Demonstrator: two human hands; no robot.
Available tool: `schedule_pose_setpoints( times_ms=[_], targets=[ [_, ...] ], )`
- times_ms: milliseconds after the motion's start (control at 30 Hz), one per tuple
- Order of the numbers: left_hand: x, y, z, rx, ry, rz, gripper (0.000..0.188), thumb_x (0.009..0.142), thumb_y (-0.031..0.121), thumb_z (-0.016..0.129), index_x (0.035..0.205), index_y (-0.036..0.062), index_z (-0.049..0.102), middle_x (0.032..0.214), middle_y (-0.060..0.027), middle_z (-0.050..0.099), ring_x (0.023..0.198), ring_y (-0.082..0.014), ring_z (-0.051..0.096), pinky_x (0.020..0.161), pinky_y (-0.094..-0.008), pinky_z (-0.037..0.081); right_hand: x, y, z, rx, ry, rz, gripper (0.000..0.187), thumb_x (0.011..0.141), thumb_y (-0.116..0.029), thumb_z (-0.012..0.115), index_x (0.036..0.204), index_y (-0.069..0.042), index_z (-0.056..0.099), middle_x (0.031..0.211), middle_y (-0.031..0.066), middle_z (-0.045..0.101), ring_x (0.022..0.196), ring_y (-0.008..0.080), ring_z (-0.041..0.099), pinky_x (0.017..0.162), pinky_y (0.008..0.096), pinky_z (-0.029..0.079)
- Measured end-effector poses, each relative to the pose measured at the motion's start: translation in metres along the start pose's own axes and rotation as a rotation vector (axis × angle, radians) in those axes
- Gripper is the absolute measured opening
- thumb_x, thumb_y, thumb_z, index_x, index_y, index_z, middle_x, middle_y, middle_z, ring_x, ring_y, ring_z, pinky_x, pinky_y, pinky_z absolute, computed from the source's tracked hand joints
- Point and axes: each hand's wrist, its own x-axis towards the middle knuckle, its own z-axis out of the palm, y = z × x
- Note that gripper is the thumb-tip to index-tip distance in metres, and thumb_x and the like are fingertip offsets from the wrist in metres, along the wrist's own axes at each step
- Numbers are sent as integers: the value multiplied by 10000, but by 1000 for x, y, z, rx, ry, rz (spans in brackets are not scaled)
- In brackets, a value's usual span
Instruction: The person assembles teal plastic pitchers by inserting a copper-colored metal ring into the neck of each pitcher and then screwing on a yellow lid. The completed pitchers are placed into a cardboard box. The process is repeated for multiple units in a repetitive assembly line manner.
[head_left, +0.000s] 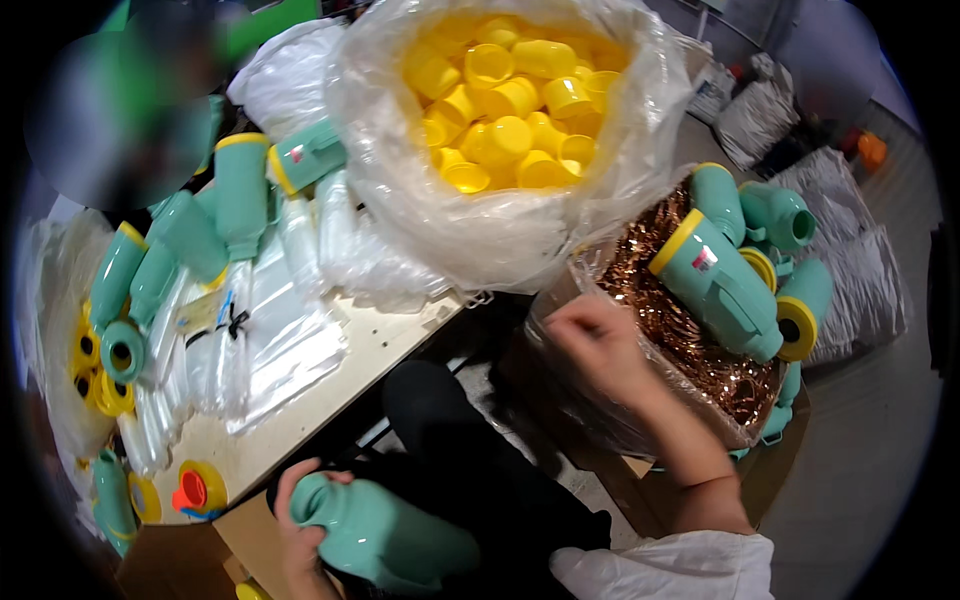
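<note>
My left hand [300, 515] grips a mint-green plastic jug [400, 540] near its open neck. The jug lies tilted over my lap, its mouth toward the left. My right hand [597, 345] is raised at the near left edge of a plastic-lined box [690, 395], fingers curled in and slightly blurred; anything inside them is hidden. Shiny copper-coloured strips or pieces [650, 250] fill that box. On top of them rest several green jugs, among them one with a yellow base ring [715, 285].
A big clear plastic bag [450, 235] of yellow cups [505, 140] stands ahead. Left, a worktable [375, 340] carries clear plastic sleeves [290, 350], more green jugs [240, 195] and a yellow-and-red round piece [200, 487]. Grey sacks [860, 290] lie at the right.
</note>
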Motion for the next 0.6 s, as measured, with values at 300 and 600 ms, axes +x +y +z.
schedule_pose_setpoints(
  times_ms=[300, 600],
  targets=[
    [44, -22, 14, -32, -17, -200, 792, 754, 485, 787, 1313, 14, 482, 1093, -224, 657, 992, -291, 666, 851, -395, 571, 25, 82, -96, -513, 17, 520, 295, 878, -275, 690, 870, 20, 713, 801, 192, 704, 768, 337, 690, 721, 416, 524],
    [28, -16, -5, -31, 114, -175, 736, 737, 431, 793, 1265, 14, 496, 1082, -218, 665, 991, -282, 661, 881, -389, 553, 85, 111, -70, -760, 68, 500, 242, 860, -238, 653, 838, -8, 723, 893, 225, 710, 875, 390, 688, 799, 489, 539]
  ],
)
